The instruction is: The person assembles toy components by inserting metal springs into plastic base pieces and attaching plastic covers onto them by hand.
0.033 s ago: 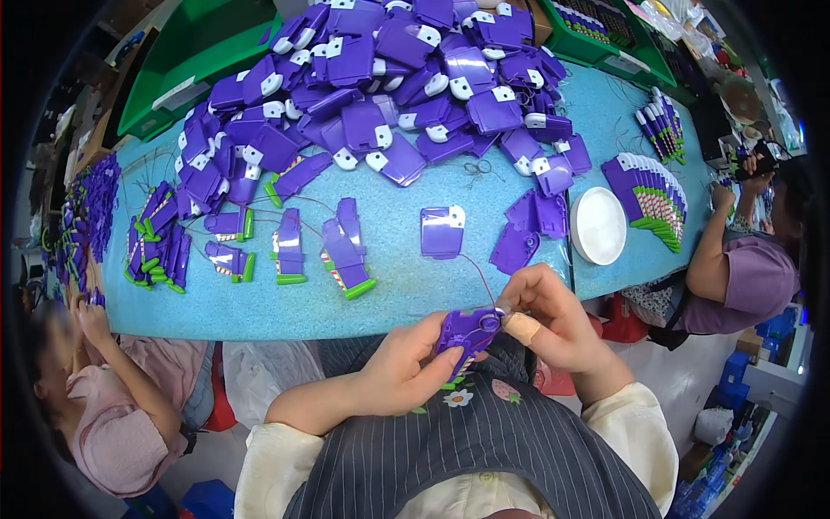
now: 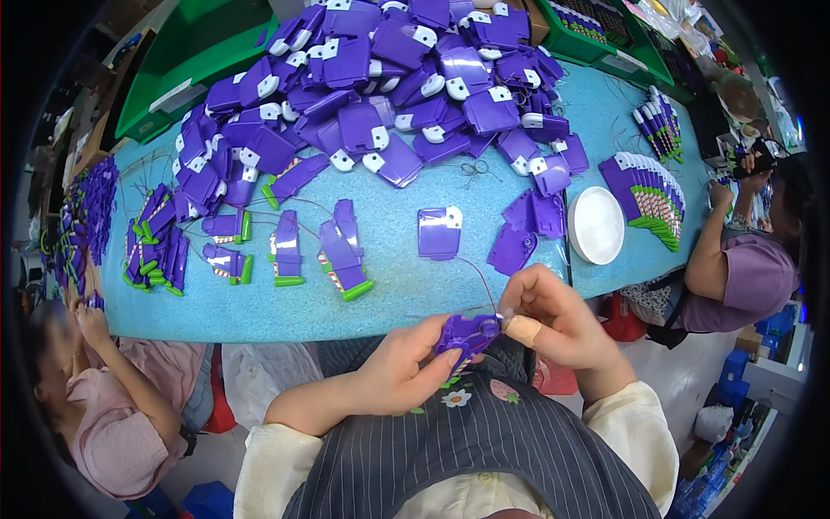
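Observation:
My left hand [image 2: 399,368] grips a purple plastic wing piece [image 2: 467,332], with its hollow inner side up and a striped, green-tipped end pointing down. At its right end, the thumb and fingers of my right hand [image 2: 558,327] are pinched together over something small, mostly hidden. A bandage wraps the right thumb. From these fingertips a thin dark red wire [image 2: 481,275] runs up to a purple panel with a white corner [image 2: 440,235], lying flat on the table. Right of that panel lie several loose purple shells [image 2: 519,235].
A big heap of purple-and-white panels [image 2: 359,125] covers the far table. Several green-tipped wing pieces [image 2: 344,251] lie to the left. At right are a white round dish [image 2: 596,227] and fanned wing pieces [image 2: 644,195]. Green crates [image 2: 194,65] stand behind. Co-workers sit on both sides.
Both hands stay in nearly the same place. My right fingertips have shifted slightly at the end of the wing piece, and the wire bows a little differently.

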A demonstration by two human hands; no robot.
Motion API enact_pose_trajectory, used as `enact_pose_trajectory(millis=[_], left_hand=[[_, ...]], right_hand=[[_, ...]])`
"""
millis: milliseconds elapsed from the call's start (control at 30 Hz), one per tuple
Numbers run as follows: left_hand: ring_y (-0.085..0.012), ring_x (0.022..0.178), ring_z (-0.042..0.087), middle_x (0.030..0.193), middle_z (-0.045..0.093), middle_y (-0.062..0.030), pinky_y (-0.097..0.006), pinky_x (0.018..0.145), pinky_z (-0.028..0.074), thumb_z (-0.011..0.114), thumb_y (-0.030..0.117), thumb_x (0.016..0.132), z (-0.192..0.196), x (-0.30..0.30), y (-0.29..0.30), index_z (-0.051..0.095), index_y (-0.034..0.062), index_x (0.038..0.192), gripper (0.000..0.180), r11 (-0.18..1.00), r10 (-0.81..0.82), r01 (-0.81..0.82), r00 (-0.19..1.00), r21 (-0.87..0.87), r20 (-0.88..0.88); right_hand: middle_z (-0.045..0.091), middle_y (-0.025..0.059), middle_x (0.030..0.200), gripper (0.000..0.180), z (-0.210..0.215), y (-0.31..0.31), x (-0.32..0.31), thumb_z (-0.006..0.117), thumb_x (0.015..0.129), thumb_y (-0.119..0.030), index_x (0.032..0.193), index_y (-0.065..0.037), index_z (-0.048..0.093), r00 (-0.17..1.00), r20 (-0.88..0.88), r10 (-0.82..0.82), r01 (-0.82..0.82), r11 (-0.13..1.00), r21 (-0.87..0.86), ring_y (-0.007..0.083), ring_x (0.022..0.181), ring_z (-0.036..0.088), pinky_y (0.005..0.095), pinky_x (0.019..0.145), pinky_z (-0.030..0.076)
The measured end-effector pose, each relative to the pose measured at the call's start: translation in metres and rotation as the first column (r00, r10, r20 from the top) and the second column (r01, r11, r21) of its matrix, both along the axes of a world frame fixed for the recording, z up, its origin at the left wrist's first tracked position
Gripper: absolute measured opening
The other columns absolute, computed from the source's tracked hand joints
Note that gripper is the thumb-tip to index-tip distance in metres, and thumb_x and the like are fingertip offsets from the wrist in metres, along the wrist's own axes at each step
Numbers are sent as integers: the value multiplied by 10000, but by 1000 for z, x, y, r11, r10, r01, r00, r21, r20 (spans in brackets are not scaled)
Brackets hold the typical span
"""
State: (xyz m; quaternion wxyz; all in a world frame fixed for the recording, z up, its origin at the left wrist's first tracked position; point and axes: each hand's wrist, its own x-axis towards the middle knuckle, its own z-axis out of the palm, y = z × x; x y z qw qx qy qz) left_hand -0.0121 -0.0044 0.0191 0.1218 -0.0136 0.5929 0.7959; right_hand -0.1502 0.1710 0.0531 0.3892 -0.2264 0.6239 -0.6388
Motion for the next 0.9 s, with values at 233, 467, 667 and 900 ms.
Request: enact_pose_trajectory(millis=[233,467,667,900], left_hand=[[-207,1001,609,1147,579,-162,-312,854,484,410,46,938,7,-3,-6,408,-22,1245,315,898,-210,183,977,400,24],[-162,876,630,1029,610,-138,-279,748,512,487,15,907,-15,7,20,408,-54,1244,354,841,505,-531,840,-109,-198],[-132,549,595,705,617,-92,-264,504,469,586,-5,817,-14,5,19,533,-78,1103,300,477,301,-659,744,-581,-597],[-132,1010,529,1141,524,-103,-272,883,422,454,-19,912,-27,11,24,347,-41,1279,383,822,569,-566,809,71,-149]], right_hand=[[543,14,755,237,-22,-8,-30,630,867,-225,924,-27,514,637,559,531,-447,845,-294,75,610,488,217,525,381],[579,107,954,251,-34,-32,27,616,802,-29,1044,13,559,901,-430,-59,9,993,-117,180,830,569,256,700,473],[570,140,1035,237,-40,-35,34,573,799,22,1035,42,566,858,-505,-98,56,994,-98,192,872,575,280,758,466],[566,82,877,179,-60,-51,59,537,873,-49,1040,17,530,955,-185,-232,214,970,-111,124,784,545,259,672,453]])
